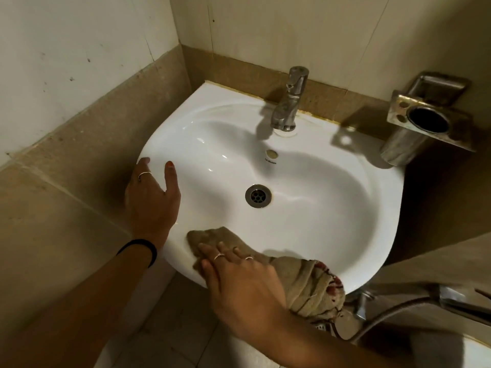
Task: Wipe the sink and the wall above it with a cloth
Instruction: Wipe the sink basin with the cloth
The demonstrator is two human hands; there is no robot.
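A white ceramic sink (318, 181) is fixed in a wall corner, with a metal drain (258, 196) in its bowl and a chrome tap (289, 102) at the back. My left hand (151, 197) rests on the sink's left rim, fingers spread, holding nothing. My right hand (239, 277) lies flat on a beige cloth (303, 280) and presses it onto the sink's front rim. The cloth's right end hangs bunched over the edge, with a red pattern showing. The tiled wall (292, 30) rises behind the tap.
A metal tumbler and toothbrush holder (427, 123) is mounted on the wall right of the sink. A hose and metal spray fitting (414, 304) hang below the sink's right side. The left wall (66, 83) stands close beside the rim.
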